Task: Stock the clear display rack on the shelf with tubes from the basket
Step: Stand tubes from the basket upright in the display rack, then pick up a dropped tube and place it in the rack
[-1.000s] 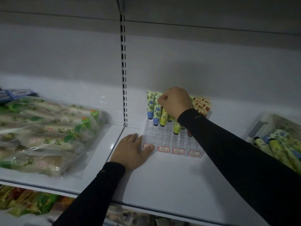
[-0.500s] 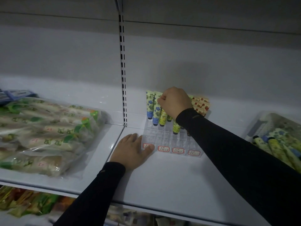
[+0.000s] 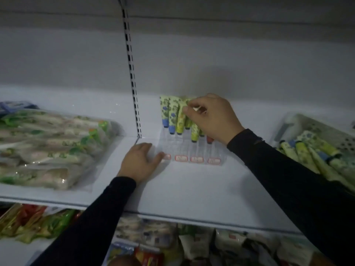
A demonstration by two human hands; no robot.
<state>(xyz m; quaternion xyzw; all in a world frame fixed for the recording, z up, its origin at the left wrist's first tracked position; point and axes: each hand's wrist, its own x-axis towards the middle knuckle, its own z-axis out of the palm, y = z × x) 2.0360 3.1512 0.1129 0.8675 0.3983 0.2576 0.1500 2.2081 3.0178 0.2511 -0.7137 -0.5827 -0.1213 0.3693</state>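
Observation:
The clear display rack [image 3: 179, 147] stands at the back of the white shelf [image 3: 192, 191], with red-edged labels along its front. Several floral tubes stand cap-down in its rear rows: two with blue caps [image 3: 165, 112] at the left and yellow-green ones [image 3: 180, 120] beside them. My right hand [image 3: 213, 120] is over the rack, its fingertips pinched on the top of a green tube [image 3: 188, 122] that stands among the others. My left hand [image 3: 140, 160] lies flat on the shelf, thumb against the rack's front left corner. The basket [image 3: 286, 123] at the right holds more tubes [image 3: 305, 156].
A large clear bag of green-and-white packets [image 3: 48, 146] fills the shelf to the left. A slotted upright [image 3: 132, 83] runs up the back wall just left of the rack. Packaged goods [image 3: 153, 237] crowd the shelf below.
My right hand has turned from a closed fist over the tubes to a fingertip pinch on one tube's top. The left hand stays flat against the rack.

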